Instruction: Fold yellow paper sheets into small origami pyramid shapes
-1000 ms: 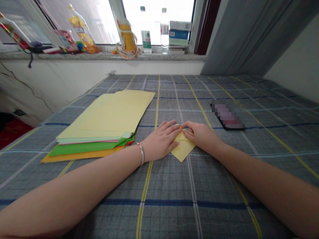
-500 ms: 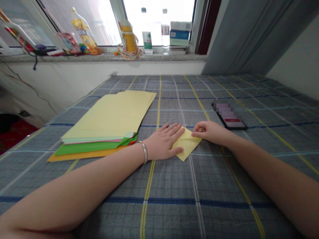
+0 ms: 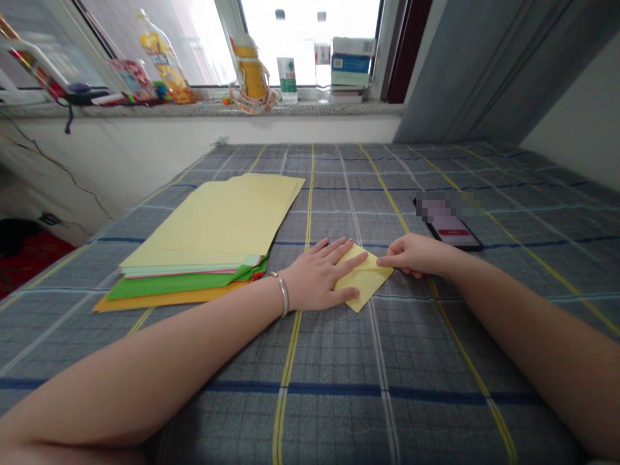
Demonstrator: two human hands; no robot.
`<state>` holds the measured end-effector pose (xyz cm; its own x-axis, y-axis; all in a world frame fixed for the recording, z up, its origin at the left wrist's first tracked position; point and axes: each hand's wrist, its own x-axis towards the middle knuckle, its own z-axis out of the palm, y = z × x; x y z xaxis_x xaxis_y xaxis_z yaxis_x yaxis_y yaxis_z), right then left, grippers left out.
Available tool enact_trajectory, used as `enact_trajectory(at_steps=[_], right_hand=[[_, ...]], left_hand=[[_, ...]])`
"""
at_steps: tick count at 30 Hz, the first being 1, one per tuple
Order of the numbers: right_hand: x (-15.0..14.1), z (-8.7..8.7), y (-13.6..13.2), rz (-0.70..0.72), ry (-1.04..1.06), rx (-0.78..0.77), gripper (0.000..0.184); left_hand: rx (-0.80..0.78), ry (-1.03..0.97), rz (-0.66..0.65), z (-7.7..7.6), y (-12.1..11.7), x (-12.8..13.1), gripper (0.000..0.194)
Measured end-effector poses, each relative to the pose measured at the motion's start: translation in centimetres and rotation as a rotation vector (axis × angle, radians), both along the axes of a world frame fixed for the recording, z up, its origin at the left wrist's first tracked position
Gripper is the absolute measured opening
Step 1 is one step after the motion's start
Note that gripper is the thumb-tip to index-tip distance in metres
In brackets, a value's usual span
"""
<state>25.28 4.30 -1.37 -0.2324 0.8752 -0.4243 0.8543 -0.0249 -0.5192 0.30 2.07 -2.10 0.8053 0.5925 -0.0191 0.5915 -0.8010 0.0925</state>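
Observation:
A small folded piece of yellow paper [image 3: 367, 284] lies on the plaid cloth with one corner toward me. My left hand [image 3: 317, 274] rests flat over its left part, fingers spread and the index finger stretched across it; a silver bracelet circles that wrist. At the paper's right corner, my right hand [image 3: 409, 255] is closed, thumb and index finger pinching the edge. The left part of the paper is hidden under my left hand.
Left of my hands lies a stack of coloured paper [image 3: 213, 219], yellow on top. A phone [image 3: 453, 229] lies beyond my right hand. Bottles, boxes and other items stand on the windowsill [image 3: 203, 110] at the back.
My right hand has shifted slightly to the right, its pinch now at the paper's corner. The left index finger has stretched further across the paper.

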Motion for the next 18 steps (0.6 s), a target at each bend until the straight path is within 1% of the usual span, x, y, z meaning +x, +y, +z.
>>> enact_trajectory(at_steps=[6,11,18], right_hand=[[-0.6,0.4,0.1,0.036,-0.066,0.003,0.044],[-1.3,1.0,0.1,0.049,-0.159,-0.02,0.04],[-1.3,1.5,0.2,0.085,-0.188,-0.032,0.034]], left_hand=[[-0.014,-0.027,-0.026,0.2,0.0,0.0,0.06],[-0.012,-0.006,-0.017,0.2,0.0,0.0,0.059],[-0.01,-0.016,-0.022,0.3,0.0,0.0,0.059]])
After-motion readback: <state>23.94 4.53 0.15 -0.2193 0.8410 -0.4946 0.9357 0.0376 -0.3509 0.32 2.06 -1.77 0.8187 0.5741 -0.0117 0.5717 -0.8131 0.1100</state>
